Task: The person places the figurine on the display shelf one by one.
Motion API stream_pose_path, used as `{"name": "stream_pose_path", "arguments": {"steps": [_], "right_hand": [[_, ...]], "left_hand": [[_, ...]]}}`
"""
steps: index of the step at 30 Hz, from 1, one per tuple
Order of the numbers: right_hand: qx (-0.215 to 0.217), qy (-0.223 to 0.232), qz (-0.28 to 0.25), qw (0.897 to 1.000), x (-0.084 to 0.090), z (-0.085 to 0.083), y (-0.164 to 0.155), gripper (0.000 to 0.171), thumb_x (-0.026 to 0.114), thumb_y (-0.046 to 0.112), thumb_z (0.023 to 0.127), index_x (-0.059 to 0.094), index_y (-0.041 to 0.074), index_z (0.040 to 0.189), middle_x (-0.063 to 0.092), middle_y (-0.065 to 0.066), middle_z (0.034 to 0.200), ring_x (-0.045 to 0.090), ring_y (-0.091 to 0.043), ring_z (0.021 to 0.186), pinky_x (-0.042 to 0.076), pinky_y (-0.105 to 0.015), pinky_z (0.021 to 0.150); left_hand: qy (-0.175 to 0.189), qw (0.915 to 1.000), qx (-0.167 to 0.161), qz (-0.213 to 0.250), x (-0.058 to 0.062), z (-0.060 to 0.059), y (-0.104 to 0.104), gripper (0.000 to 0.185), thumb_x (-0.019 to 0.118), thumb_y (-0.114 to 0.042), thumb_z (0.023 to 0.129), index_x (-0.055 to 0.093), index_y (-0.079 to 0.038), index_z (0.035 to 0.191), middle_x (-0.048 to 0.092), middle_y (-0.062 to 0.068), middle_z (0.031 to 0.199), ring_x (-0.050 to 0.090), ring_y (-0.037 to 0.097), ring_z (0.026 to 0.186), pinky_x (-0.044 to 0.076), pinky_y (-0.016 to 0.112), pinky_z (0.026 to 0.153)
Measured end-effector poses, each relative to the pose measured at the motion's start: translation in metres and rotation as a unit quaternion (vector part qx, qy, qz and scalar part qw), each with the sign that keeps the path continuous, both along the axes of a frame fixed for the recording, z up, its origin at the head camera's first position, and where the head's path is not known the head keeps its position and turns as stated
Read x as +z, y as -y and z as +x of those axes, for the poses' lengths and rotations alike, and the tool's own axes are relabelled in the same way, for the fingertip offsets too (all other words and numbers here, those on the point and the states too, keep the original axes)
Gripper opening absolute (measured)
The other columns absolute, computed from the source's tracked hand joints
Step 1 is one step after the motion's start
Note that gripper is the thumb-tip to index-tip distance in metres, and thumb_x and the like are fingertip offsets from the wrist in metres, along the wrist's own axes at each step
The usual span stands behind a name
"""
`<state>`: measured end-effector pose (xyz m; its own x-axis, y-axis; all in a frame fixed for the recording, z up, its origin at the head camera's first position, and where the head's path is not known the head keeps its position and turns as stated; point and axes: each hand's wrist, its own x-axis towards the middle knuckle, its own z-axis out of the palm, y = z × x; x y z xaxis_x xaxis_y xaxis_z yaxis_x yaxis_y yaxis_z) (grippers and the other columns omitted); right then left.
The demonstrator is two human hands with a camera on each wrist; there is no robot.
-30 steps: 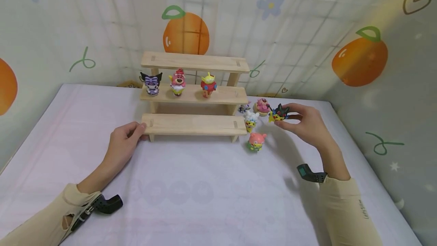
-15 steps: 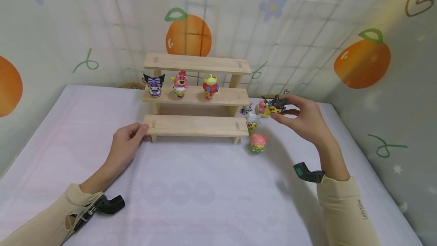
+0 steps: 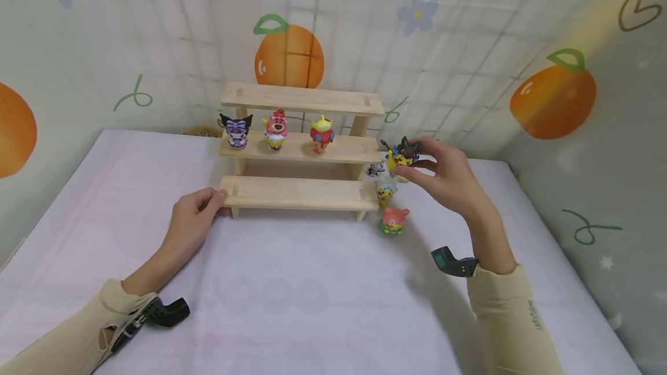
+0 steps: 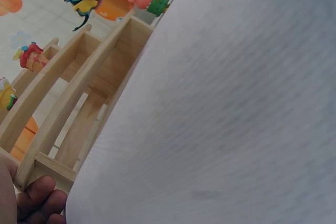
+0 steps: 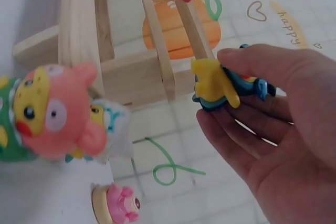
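Note:
My right hand (image 3: 450, 181) pinches a yellow toy figurine (image 3: 402, 155) with a spiky black headpiece, raised above the other figurines beside the shelf's right end. In the right wrist view, thumb and fingers hold its yellow body (image 5: 211, 83). My left hand (image 3: 189, 224) grips the left end of the three-tier wooden display shelf (image 3: 299, 192), thumb on the lowest board. On the middle tier stand a purple-and-black figurine (image 3: 237, 132), a pink bear figurine (image 3: 275, 129) and a red figurine with a yellow-green head (image 3: 322, 133).
Right of the shelf stand a pink-headed figurine (image 3: 394, 220), a white-capped yellow figurine (image 3: 385, 191) and a small grey-purple figurine (image 3: 374, 170). A pink figurine on a tan base (image 5: 116, 204) is mostly hidden behind the hand in the head view. A patterned curtain (image 3: 354, 28) hangs behind.
My right hand has moved left with the black-capped yellow figurine, closer to the shelf's right end. The left hand keeps its grip on the shelf.

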<state>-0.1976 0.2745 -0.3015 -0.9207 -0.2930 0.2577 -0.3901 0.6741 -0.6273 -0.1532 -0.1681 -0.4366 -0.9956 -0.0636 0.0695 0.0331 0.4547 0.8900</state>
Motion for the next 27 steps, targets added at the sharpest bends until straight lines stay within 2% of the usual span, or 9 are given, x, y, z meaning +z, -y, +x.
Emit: {"name": "stream_pose_path", "arguments": {"steps": [7, 12, 19, 27], "right_hand": [[0.022, 0.013, -0.008, 1.000, -0.003, -0.011, 0.017, 0.042, 0.077, 0.012, 0.096, 0.061, 0.000, 0.133, 0.068, -0.015, 0.121, 0.070, -0.030, 0.111, 0.054, -0.043, 0.103], [0.041, 0.024, -0.025, 0.999, -0.010, -0.018, 0.027, 0.045, 0.077, 0.013, 0.097, 0.059, 0.000, 0.136, 0.067, -0.016, 0.125, 0.069, -0.033, 0.116, 0.053, -0.044, 0.105], [0.022, -0.003, -0.028, 0.999, -0.017, -0.021, 0.034, 0.048, 0.078, 0.008, 0.096, 0.058, 0.000, 0.139, 0.068, -0.018, 0.126, 0.067, -0.035, 0.118, 0.052, -0.048, 0.106], [-0.001, -0.039, -0.039, 0.998, -0.025, -0.024, 0.043, 0.047, 0.078, 0.000, 0.093, 0.059, 0.001, 0.136, 0.069, -0.016, 0.126, 0.067, -0.032, 0.119, 0.055, -0.047, 0.102]], "left_hand": [[0.007, 1.0000, 0.001, 0.005, -0.003, 0.003, 0.001, 0.050, 0.053, -0.048, 0.109, 0.073, -0.004, 0.096, 0.076, 0.011, 0.090, 0.058, 0.021, 0.092, 0.041, 0.025, 0.080], [0.012, 0.9999, 0.005, 0.004, -0.004, 0.004, 0.000, 0.050, 0.053, -0.047, 0.109, 0.073, -0.004, 0.095, 0.076, 0.011, 0.089, 0.058, 0.021, 0.092, 0.042, 0.025, 0.080], [-0.002, 1.0000, 0.002, -0.002, -0.001, 0.001, -0.001, 0.049, 0.053, -0.046, 0.110, 0.073, -0.004, 0.095, 0.076, 0.012, 0.088, 0.057, 0.021, 0.088, 0.042, 0.025, 0.076], [0.006, 1.0000, -0.001, 0.003, -0.001, -0.001, 0.000, 0.050, 0.053, -0.047, 0.110, 0.073, -0.004, 0.097, 0.075, 0.012, 0.090, 0.057, 0.020, 0.087, 0.042, 0.024, 0.074]]}}
